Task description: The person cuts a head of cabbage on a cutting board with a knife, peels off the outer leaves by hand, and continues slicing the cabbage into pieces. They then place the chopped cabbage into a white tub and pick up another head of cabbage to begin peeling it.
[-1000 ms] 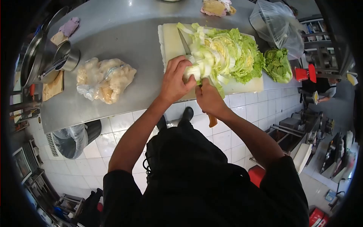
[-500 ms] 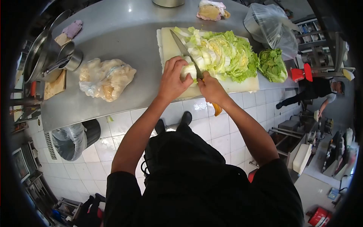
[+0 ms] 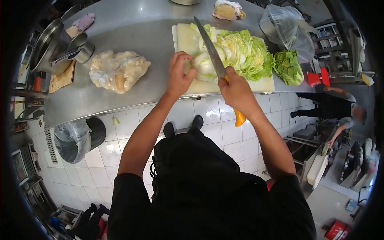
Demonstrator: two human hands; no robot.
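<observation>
My right hand (image 3: 239, 91) is closed round the yellow handle of a long kitchen knife (image 3: 212, 49). The blade points away from me and passes over the cut napa cabbage (image 3: 240, 50), which lies in pale green slices on a white cutting board (image 3: 182, 36). At the cabbage's white stem end is my left hand (image 3: 180, 75), its fingers bent and the thumb apart, with fingertips right at the cut end. Another piece of leafy cabbage (image 3: 289, 69) sits at the board's right side.
A knotted plastic bag (image 3: 119, 72) with pale contents lies left on the steel counter (image 3: 156, 28). Pots (image 3: 82, 48) stand at far left, cloths (image 3: 228, 10) at the back, a plastic-covered container (image 3: 286, 30) back right. Below are a lined bin (image 3: 74, 140) and, rightward, another person (image 3: 332, 106).
The knife has come up from the stem end and shifted right with my right hand. My left hand has loosened from the cabbage end. The other person on the right has moved their arms.
</observation>
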